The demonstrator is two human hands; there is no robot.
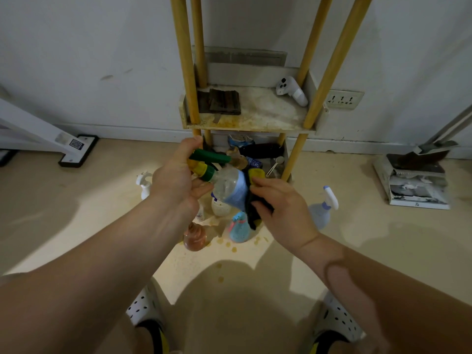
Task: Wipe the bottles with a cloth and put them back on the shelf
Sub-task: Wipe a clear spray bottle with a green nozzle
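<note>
From the head view, the left hand (pixel 176 180) has its grip clamped on the green trigger top of a clear spray bottle (pixel 229 187) with a pale blue label, fingers curled round the neck and thumb up beside the trigger. The bottle is held in the air, tipped on its side, in front of the lower level of the shelf (pixel 250 118), which has yellow posts. The right hand (pixel 281 208) has its grip closed on a dark cloth (pixel 251 203) with a yellow patch, pressed against the bottle's base end. On the stained middle level of the shelf lie a dark folded thing (pixel 222 102) on the left and a white controller (pixel 292 90) on the right, well apart. The lower level is crowded with things too jumbled to tell apart. On the floor below the hands stand an orange bottle (pixel 195 236), a light blue bottle (pixel 238 227) and a cream bottle (pixel 221 206), close together; a white sprayer (pixel 144 185) stands to the left and a pale blue sprayer (pixel 323 208) to the right. A wall socket (pixel 343 99) sits right of the shelf
</note>
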